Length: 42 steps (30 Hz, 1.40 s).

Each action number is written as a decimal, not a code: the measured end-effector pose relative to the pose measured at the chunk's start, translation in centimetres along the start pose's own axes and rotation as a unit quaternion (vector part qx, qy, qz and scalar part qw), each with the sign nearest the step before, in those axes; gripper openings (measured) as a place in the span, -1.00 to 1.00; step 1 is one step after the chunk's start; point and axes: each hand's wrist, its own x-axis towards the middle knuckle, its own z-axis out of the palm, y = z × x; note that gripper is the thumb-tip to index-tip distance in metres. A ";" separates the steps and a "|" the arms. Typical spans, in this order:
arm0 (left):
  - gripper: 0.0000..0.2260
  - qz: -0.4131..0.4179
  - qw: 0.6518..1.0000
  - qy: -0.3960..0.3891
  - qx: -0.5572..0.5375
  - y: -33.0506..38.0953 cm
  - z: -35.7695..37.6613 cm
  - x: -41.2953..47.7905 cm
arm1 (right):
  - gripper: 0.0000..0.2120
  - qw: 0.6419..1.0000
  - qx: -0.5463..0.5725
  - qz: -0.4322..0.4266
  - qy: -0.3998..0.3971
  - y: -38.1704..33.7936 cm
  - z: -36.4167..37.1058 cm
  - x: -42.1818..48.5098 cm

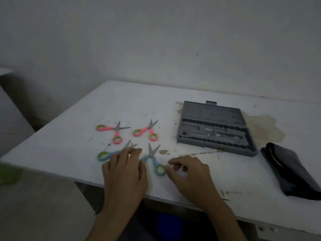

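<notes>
Four small scissors lie on a white table (139, 101). Two pink pairs with green loops, the left pink scissors (114, 130) and the right pink scissors (147, 130), lie further back, blades slightly apart. In front are two blue pairs. My left hand (125, 171) rests flat, fingers straight, over the left blue scissors (104, 155), hiding most of them. The right blue scissors (153, 158) lie between my hands with blades apart. My right hand (191, 173) has loosely curled fingers, and its fingertips touch that pair's green handle loop.
An open grey tool case (215, 127) lies at the right rear of the table, beside a brownish stain (264, 126). A folded dark cloth (291, 171) sits at the right edge. A blurred green object (8, 173) shows at the far left. The wall runs close behind.
</notes>
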 end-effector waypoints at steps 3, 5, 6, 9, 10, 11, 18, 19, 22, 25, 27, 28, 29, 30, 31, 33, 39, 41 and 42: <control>-0.75 0.020 0.992 -0.048 0.116 -1.0 -0.2 0.7 | -0.40 0.991 -0.125 0.025 -0.044 -1.1 0.9 0.2; -0.77 0.031 0.986 -0.080 0.143 -1.3 0.1 0.7 | -0.38 0.987 -0.151 0.018 -0.048 -1.7 1.5 0.1; -0.78 0.040 0.987 -0.076 0.136 -1.4 0.3 0.7 | -0.42 0.989 -0.143 0.019 -0.042 -1.8 1.7 0.0; -0.80 0.045 0.993 -0.075 0.082 -1.5 0.7 0.5 | -0.58 0.993 -0.109 0.018 -0.028 -1.6 1.9 -0.2; -0.79 0.042 0.994 -0.077 0.060 -1.5 0.7 0.5 | -0.63 0.995 -0.098 0.017 -0.019 -1.5 1.9 -0.4; -0.79 0.034 0.996 -0.081 0.031 -1.4 0.6 0.5 | -0.69 0.996 -0.087 0.017 -0.010 -1.4 1.8 -0.5; -0.82 0.034 0.950 -0.186 -0.247 0.1 0.5 0.9 | -0.62 0.999 0.019 0.032 0.038 -0.4 -0.4 -1.7; -0.84 0.035 0.934 -0.206 -0.290 0.5 0.7 1.1 | -0.67 0.997 0.037 0.045 0.040 -0.2 -1.0 -1.9; -0.90 0.002 0.892 -0.233 -0.387 2.1 1.1 1.9 | -0.73 0.993 0.081 0.073 0.055 0.2 -2.5 -2.4; -0.94 -0.049 0.856 -0.229 -0.461 4.2 1.9 2.2 | -0.88 0.985 0.129 0.094 0.061 0.6 -3.6 -2.4; -0.92 -0.098 0.814 -0.240 -0.520 5.8 2.3 2.2 | -0.84 0.978 0.154 0.111 0.081 0.7 -4.2 -2.3; -0.89 -0.123 0.784 -0.245 -0.556 6.6 2.4 2.2 | -0.81 0.976 0.162 0.116 0.088 0.8 -4.5 -2.4; -0.87 -0.145 0.750 -0.251 -0.594 7.3 2.3 2.2 | -0.81 0.975 0.167 0.118 0.091 1.0 -4.8 -2.4; -0.86 -0.162 0.720 -0.257 -0.624 8.1 2.2 2.2 | -0.83 0.974 0.170 0.120 0.092 1.1 -4.9 -2.6; -0.85 -0.173 0.702 -0.260 -0.640 8.7 2.1 2.2 | -0.86 0.973 0.172 0.122 0.095 1.4 -5.1 -2.7; -0.84 -0.180 0.692 -0.260 -0.649 9.6 2.2 2.0 | -0.88 0.972 0.171 0.124 0.102 1.9 -5.5 -3.0; -0.83 -0.171 0.700 -0.248 -0.647 10.4 3.2 1.8 | -0.93 0.962 0.031 0.140 0.232 3.9 -7.7 -4.1; -0.84 -0.169 0.702 -0.240 -0.649 10.4 3.4 1.8 | -0.94 0.936 -0.066 0.131 0.320 5.6 -9.5 -4.3; -0.86 -0.165 0.703 -0.238 -0.650 10.3 3.5 1.7 | -0.91 0.923 -0.104 0.129 0.347 6.6 -10.5 -4.3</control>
